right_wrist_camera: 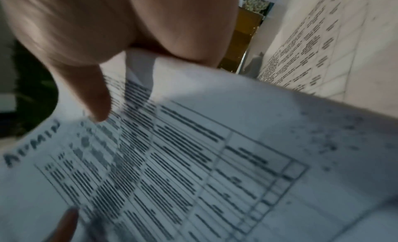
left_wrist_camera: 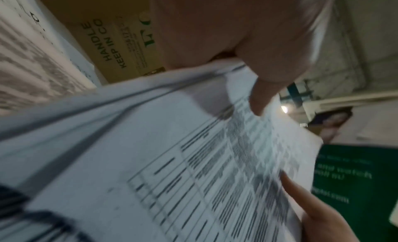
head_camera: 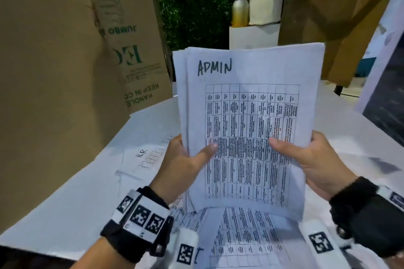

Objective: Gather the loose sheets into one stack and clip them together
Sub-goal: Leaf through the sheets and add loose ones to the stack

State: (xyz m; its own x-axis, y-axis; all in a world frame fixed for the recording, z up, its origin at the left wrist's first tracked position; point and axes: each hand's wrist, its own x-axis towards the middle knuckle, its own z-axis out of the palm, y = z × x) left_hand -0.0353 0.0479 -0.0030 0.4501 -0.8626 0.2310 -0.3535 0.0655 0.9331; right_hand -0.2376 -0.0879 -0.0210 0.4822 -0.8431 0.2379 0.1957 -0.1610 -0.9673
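Observation:
A stack of printed sheets (head_camera: pixel 244 102), its top page hand-lettered "ADMIN" over a table grid, stands upright above the white table (head_camera: pixel 65 203). My left hand (head_camera: pixel 185 159) grips its left edge, thumb on the front. My right hand (head_camera: pixel 306 155) grips the right edge the same way. The sheets' left edges are fanned unevenly. In the left wrist view my left thumb (left_wrist_camera: pixel 260 92) presses on the stack (left_wrist_camera: pixel 193 160). In the right wrist view my right thumb (right_wrist_camera: pixel 94 92) lies on the ADMIN page (right_wrist_camera: pixel 193 160). No clip is visible.
More printed sheets (head_camera: pixel 244 238) lie flat on the table under the stack. A page marked "H.R." (head_camera: pixel 144 157) lies to the left. A large cardboard box (head_camera: pixel 65 50) stands at the back left. A bottle (head_camera: pixel 240 6) and a white bag (head_camera: pixel 264 0) sit behind.

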